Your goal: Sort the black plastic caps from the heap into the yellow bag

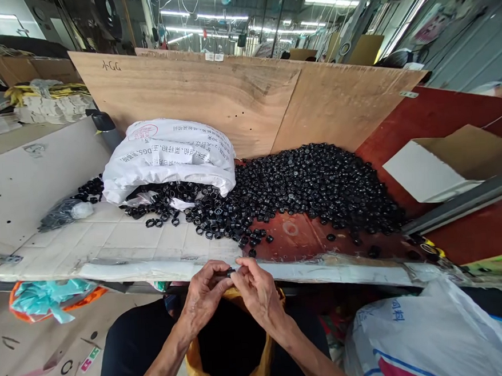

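Observation:
Both hands meet in front of the table's edge, above an open yellow sack [195, 368] with a dark inside. My left hand [205, 297] pinches a small black part [230, 272] between thumb and fingers. From the other side, my right hand [258, 293] has its fingertips closed on the same part, whose details are partly covered by the fingers. Beyond the hands, a big pile of small black parts [315, 189] covers the right of the table. Black rings [212, 213] spill from under a white woven bag [171, 153] on the left.
The white-taped table edge [145, 271] runs just past my hands. A plywood board [193, 94] stands behind the pile. An open cardboard box [438, 166] is at the right. Below are an orange-rimmed container [16, 307] on the left and a large white sack [398, 332] on the right.

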Available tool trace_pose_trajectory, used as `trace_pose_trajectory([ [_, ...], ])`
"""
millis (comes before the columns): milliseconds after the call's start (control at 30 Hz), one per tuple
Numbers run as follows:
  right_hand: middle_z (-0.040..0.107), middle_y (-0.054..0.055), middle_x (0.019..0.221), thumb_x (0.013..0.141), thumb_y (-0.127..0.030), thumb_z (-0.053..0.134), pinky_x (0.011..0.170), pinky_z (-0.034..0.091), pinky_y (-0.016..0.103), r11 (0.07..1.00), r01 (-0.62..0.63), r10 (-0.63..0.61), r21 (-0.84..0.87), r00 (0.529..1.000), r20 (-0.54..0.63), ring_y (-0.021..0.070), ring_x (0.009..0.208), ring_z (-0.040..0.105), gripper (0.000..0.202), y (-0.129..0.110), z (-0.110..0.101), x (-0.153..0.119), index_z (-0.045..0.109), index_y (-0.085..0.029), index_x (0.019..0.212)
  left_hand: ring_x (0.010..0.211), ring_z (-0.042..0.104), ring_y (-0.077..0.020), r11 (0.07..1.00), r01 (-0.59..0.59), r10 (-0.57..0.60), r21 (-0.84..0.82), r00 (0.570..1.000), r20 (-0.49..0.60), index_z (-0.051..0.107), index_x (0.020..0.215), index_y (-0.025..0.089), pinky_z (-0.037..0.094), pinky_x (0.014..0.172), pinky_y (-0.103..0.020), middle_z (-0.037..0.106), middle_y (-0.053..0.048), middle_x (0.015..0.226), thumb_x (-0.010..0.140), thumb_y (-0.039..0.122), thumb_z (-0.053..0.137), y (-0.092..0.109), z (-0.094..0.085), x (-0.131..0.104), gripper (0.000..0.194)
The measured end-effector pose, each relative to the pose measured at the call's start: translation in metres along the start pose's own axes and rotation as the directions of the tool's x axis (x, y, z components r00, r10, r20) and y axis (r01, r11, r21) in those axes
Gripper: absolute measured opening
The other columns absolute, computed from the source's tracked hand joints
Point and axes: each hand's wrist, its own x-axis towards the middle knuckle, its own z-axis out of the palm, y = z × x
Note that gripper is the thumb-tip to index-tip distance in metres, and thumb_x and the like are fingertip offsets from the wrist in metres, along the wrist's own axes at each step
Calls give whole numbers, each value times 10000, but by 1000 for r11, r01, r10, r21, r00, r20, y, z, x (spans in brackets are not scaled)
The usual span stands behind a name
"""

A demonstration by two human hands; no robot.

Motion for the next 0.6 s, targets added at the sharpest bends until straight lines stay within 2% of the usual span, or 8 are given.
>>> trace_pose_trajectory([
  [67,647,1,725,960,-430,565,588,490,245,998,-20,16,59,998,64,151,586,613,237,-3,-1,-2,659,-212,964,881,726,-183,990,77,-77,-118,997,4,724,1044,220,608,801,-292,698,-38,1033,907,359,775,0,0,-4,201],
  [167,546,-37,568,968,-446,551,526,449,252,989,-132,126,62,988,85,144,482,553,274,-5,-4,-3,618,-218,831,902,702,-173,991,58,-60,-123,998,-16,741,1032,214,593,826,-276,692,-38,1038,883,359,809,-1,0,-7,219],
  [300,646,8,737,936,-392,584,638,487,271,999,34,-37,33,997,71,161,627,613,201,-7,-8,-5,666,-210,924,882,707,-174,959,159,-153,-233,987,42,708,1057,199,591,838,-293,709,-38,986,899,365,795,1,-1,-10,246],
  [367,620,-5,691,930,-382,572,594,464,261,998,-15,7,68,994,113,143,570,580,197,-8,-8,-7,642,-212,858,849,715,-177,967,163,-153,-198,986,63,689,1064,196,599,810,-304,710,-41,972,918,347,769,0,-2,-12,224],
  [400,589,-24,641,926,-389,565,553,442,253,991,-89,75,98,988,135,131,518,549,201,-7,-6,-8,622,-215,842,855,717,-182,986,114,-109,-120,993,49,687,1065,203,603,808,-309,710,-44,987,930,323,750,-2,-3,-13,191],
  [467,540,-50,577,906,-430,565,479,392,240,957,-242,219,157,963,155,116,439,497,226,-6,0,-10,588,-219,829,952,723,-207,992,-58,53,114,998,45,687,1116,233,611,871,-342,711,-59,1070,968,248,685,-8,-4,-15,149],
  [533,524,-58,572,877,-485,579,429,340,231,900,-356,326,250,932,156,99,400,448,279,-3,8,-13,552,-219,798,1100,708,-232,910,-255,230,326,967,112,660,1232,271,598,977,-385,708,-78,1176,1000,163,603,-16,-5,-20,263],
  [600,499,-64,582,831,-515,617,403,298,224,799,-460,419,387,888,189,76,386,382,325,-1,16,-17,507,-220,748,1169,697,-239,811,-384,331,442,923,194,604,1343,287,591,1026,-403,705,-96,1233,1008,103,550,-22,-8,-27,386],
])
